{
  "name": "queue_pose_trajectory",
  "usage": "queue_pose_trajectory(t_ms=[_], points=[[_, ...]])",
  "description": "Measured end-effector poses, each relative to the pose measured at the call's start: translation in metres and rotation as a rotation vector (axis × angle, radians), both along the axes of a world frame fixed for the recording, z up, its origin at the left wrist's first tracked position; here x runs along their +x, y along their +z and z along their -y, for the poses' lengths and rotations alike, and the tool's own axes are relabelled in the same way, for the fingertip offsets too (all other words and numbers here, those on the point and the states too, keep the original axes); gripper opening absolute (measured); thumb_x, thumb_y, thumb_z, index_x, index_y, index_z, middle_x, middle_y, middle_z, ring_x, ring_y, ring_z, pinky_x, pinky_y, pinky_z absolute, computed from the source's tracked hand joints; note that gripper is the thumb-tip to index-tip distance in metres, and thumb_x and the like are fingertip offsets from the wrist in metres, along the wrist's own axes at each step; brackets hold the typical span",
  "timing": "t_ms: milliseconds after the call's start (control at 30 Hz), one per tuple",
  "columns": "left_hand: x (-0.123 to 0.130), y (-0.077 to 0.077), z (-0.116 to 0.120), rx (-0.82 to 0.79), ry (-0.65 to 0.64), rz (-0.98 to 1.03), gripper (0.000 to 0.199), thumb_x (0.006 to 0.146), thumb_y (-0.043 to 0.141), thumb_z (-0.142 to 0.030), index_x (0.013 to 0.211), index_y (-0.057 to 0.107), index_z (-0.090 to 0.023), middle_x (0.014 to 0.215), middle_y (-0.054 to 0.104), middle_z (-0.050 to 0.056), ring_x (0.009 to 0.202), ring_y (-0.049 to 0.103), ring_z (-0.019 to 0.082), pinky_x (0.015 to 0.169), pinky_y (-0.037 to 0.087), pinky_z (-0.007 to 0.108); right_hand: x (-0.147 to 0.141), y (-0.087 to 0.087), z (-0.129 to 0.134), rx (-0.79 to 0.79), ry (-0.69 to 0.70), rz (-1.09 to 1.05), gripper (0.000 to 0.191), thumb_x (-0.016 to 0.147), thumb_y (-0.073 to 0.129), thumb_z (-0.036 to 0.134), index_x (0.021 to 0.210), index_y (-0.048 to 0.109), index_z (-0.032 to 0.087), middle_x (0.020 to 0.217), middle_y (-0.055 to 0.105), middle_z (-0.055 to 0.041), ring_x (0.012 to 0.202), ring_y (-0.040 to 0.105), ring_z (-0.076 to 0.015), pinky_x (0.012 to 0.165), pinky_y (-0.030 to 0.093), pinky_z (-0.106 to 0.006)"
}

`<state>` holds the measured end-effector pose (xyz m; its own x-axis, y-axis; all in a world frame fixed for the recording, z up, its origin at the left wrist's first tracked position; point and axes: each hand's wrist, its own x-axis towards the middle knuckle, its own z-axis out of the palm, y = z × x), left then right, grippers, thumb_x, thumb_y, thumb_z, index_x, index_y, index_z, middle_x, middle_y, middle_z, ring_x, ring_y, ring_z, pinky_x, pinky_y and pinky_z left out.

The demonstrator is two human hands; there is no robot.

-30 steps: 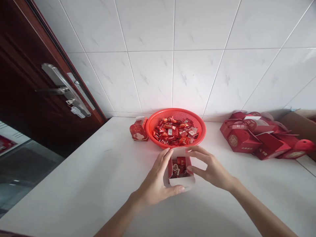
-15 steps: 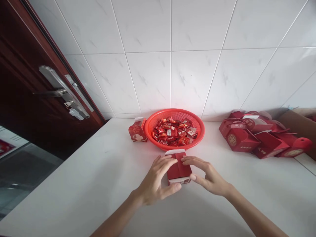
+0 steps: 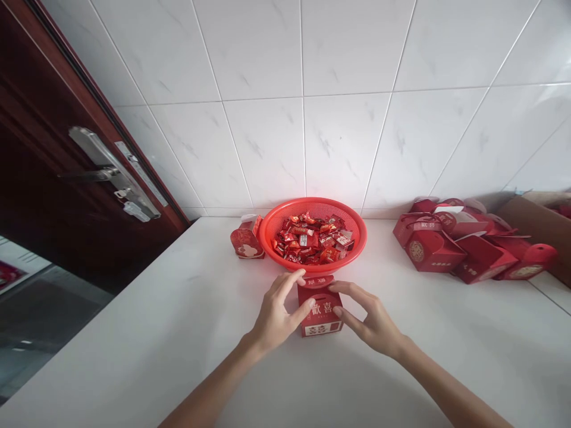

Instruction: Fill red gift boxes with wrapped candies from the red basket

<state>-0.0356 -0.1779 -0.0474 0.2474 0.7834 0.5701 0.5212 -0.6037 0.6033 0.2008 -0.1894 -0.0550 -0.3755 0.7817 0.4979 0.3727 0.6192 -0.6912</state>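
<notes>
A small red cardboard gift box [image 3: 322, 329] with pale printed characters stands on the white table in front of me. Its near flap is folded over the top, while the far flap [image 3: 316, 282] tilts up behind it. My left hand [image 3: 281, 309] grips the box from the left, with the thumb on the near flap and the fingertips at the far one. On the right side, my right hand [image 3: 372, 315] has its index finger at the far flap's corner and its thumb against the near flap. Just beyond is a red plastic basket [image 3: 267, 229] holding many red-wrapped sweets [image 3: 312, 241].
Another red box [image 3: 247, 239] stands left of the basket. Several red boxes [image 3: 439, 249] are piled at the right, beside a brown cardboard carton [image 3: 530, 223]. White tiles [image 3: 343, 137] back the table; a dark wooden door [image 3: 66, 178] is at the left.
The near flap has come down over the box top, showing its printed characters, and the far flap has tilted inward. Both thumbs have moved up onto the near flap.
</notes>
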Motion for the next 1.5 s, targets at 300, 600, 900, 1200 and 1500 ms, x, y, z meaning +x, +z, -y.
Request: queue_pose_trajectory(t_ms=[300, 600, 900, 1200, 1500], points=[[0.009, -0.013, 0.006, -0.031, 0.088, -0.001, 0.015, 0.091, 0.061, -0.026, 0.100, 0.073, -0.024, 0.113, 0.063, 0.008, 0.109, 0.065, 0.023, 0.094, 0.057, 0.038, -0.003, -0.007, 0.001, 0.015, -0.252, -0.088, 0.023, 0.097, 0.059, 0.036, 0.117, 0.062, 0.024, 0.110, 0.072, -0.0075, 0.098, 0.069, -0.0230, 0.086, 0.061, -0.039], [0.029, -0.022, 0.001, -0.182, 0.032, 0.136, 0.015, 0.092, 0.059, -0.028, 0.103, 0.069, -0.024, 0.108, 0.061, 0.006, 0.104, 0.065, 0.021, 0.091, 0.057, 0.036, -0.013, -0.007, 0.010, 0.062, -0.232, 0.075, 0.038, 0.095, 0.062, 0.044, 0.128, 0.059, 0.024, 0.132, 0.060, -0.0155, 0.118, 0.064, -0.0289, 0.093, 0.059, -0.043], [0.046, -0.029, -0.004, -0.349, -0.034, 0.328, 0.020, 0.087, 0.069, -0.042, 0.094, 0.073, -0.023, 0.104, 0.061, 0.007, 0.110, 0.061, 0.025, 0.096, 0.053, 0.038, -0.022, -0.016, 0.031, 0.086, -0.442, 0.324, 0.053, 0.093, 0.062, 0.043, 0.141, 0.050, 0.025, 0.148, 0.048, -0.0190, 0.134, 0.052, -0.0383, 0.100, 0.053, -0.055], [0.044, -0.033, 0.005, -0.446, -0.111, 0.443, 0.036, 0.087, 0.066, -0.056, 0.099, 0.076, -0.023, 0.113, 0.063, 0.009, 0.116, 0.061, 0.026, 0.104, 0.051, 0.040, -0.044, -0.021, 0.046, 0.117, -0.575, 0.439, 0.068, 0.087, 0.069, 0.047, 0.147, 0.046, 0.025, 0.154, 0.039, -0.0240, 0.138, 0.044, -0.0457, 0.098, 0.050, -0.062], [0.035, -0.031, 0.011, -0.376, -0.273, 0.309, 0.037, 0.095, 0.057, -0.050, 0.117, 0.075, -0.027, 0.134, 0.061, 0.010, 0.129, 0.057, 0.026, 0.110, 0.049, 0.044, -0.022, 0.004, 0.053, -0.042, -0.642, 0.493, 0.052, 0.085, 0.067, 0.037, 0.137, 0.062, 0.034, 0.128, 0.061, -0.0157, 0.097, 0.067, -0.0335, 0.078, 0.058, -0.050]])
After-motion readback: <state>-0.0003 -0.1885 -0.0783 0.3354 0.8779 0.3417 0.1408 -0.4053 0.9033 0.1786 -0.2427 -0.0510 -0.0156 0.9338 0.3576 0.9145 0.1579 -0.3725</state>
